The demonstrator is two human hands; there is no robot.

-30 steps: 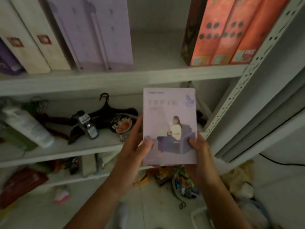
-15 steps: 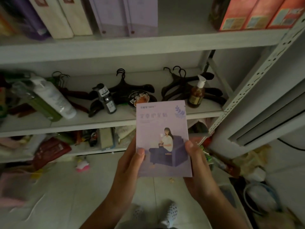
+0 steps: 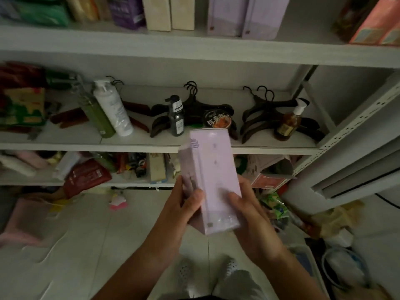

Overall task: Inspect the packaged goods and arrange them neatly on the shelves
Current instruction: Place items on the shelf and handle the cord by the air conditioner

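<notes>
Before the white shelving, the lilac box (image 3: pixel 211 180) had been turned since half a second earlier. The printed front with the seated figure no longer faced out. A plain lilac face with a long seam showed instead, with a narrow side panel to its left. The box was tilted, its top leaning away toward the middle shelf (image 3: pixel 151 146) and its bottom end nearest the person, above the pale floor (image 3: pixel 86 245).

Both hands grasped its lower half. The left hand (image 3: pixel 180 213) wrapped the left edge, thumb pressed on the near face and fingers hidden behind. The right hand (image 3: pixel 251 215) clasped the lower right edge, its thumb lying across the near face. Both forearms reached up from below and met at the box.

On the middle shelf behind it stood a white pump bottle (image 3: pixel 113 113), leaning beside a green bottle (image 3: pixel 97 120). To their right were a dark bottle (image 3: pixel 177 120) and a round tin (image 3: pixel 219 121). An amber pump bottle (image 3: pixel 287 124) stood among black hangers (image 3: pixel 259 113). Similar lilac boxes (image 3: pixel 240 16) stood upright on the upper shelf (image 3: pixel 194 48). More of the left side of the shelving was in sight than before.
</notes>
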